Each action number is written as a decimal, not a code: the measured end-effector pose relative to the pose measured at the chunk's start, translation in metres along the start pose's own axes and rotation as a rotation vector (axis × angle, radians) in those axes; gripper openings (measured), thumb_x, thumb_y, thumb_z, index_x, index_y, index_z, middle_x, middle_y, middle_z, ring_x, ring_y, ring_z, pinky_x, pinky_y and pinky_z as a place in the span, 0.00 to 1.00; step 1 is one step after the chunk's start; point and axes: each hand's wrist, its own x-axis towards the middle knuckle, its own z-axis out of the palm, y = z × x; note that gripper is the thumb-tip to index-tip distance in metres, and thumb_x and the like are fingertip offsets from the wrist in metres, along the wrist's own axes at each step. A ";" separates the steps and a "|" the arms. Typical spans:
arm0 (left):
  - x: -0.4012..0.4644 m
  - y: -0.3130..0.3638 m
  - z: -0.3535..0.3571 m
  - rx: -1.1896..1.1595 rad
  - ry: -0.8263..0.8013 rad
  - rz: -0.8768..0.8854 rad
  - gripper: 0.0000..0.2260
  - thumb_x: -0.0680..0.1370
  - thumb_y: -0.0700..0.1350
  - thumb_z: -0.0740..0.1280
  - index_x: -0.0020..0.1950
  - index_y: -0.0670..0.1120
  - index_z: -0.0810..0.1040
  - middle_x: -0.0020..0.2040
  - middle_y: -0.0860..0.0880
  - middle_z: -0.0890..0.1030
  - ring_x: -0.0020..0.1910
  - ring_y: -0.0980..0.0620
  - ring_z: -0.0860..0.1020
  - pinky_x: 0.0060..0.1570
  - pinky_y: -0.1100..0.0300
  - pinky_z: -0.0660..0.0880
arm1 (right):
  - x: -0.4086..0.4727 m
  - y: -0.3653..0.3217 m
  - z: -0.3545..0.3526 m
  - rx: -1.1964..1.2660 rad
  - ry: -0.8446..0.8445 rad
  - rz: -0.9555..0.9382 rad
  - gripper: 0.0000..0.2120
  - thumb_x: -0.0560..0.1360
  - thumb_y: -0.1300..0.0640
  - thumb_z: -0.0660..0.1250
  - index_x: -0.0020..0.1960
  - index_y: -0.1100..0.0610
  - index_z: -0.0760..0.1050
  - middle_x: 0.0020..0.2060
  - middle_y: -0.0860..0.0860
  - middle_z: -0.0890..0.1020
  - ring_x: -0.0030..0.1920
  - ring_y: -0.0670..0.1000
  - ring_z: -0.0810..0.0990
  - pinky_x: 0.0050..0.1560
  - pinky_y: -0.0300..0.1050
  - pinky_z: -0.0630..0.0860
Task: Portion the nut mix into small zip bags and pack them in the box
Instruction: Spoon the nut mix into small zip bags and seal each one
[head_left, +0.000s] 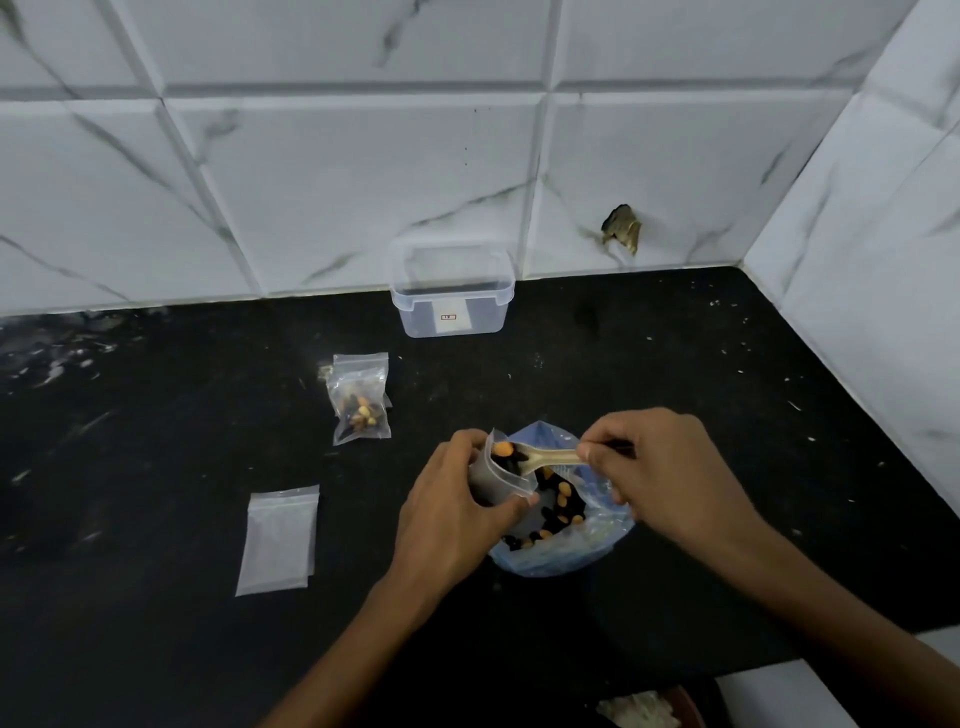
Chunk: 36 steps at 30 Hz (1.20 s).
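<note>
Over a black counter (156, 441), the left hand (457, 514) grips an open small zip bag (501, 478) while the right hand (660, 467) pinches a spoon (550, 460) tipping nuts into it, above the nut mix bag (566, 540). A filled bag (361, 397) and an empty bag (278, 540) lie left; the clear box (451, 291) stands far, against the tiled wall (363, 182).

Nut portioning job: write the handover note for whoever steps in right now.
Left hand: holds a small zip bag open over the nut mix bag.
Right hand: holds a spoon, its loaded end at the small bag's mouth.
Filled zip bag lies on the counter, behind and left of the hands. Empty zip bags lie flat at left. Clear box stands open by the wall, nothing visible inside.
Done: one bag filled. Left: finish and seal this bag, fill the empties, pack all into the box.
</note>
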 end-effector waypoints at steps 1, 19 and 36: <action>0.000 0.000 0.001 0.005 0.002 0.000 0.24 0.64 0.61 0.75 0.57 0.65 0.70 0.54 0.61 0.77 0.53 0.63 0.76 0.52 0.54 0.79 | -0.002 -0.003 0.003 -0.070 -0.011 -0.026 0.05 0.78 0.55 0.64 0.49 0.48 0.78 0.39 0.45 0.80 0.37 0.41 0.79 0.40 0.34 0.76; -0.010 -0.016 -0.014 -0.184 0.024 -0.126 0.20 0.69 0.51 0.78 0.56 0.60 0.72 0.54 0.58 0.80 0.51 0.69 0.77 0.42 0.72 0.74 | 0.011 0.036 0.003 -0.126 0.066 0.035 0.04 0.76 0.56 0.66 0.47 0.49 0.79 0.35 0.42 0.78 0.33 0.38 0.77 0.32 0.30 0.71; -0.012 -0.010 -0.003 -0.267 -0.036 -0.134 0.19 0.70 0.46 0.77 0.57 0.56 0.74 0.52 0.56 0.82 0.49 0.68 0.79 0.42 0.74 0.75 | 0.041 0.042 0.110 0.061 -0.157 0.130 0.08 0.78 0.57 0.64 0.44 0.54 0.80 0.38 0.47 0.81 0.40 0.44 0.79 0.49 0.43 0.79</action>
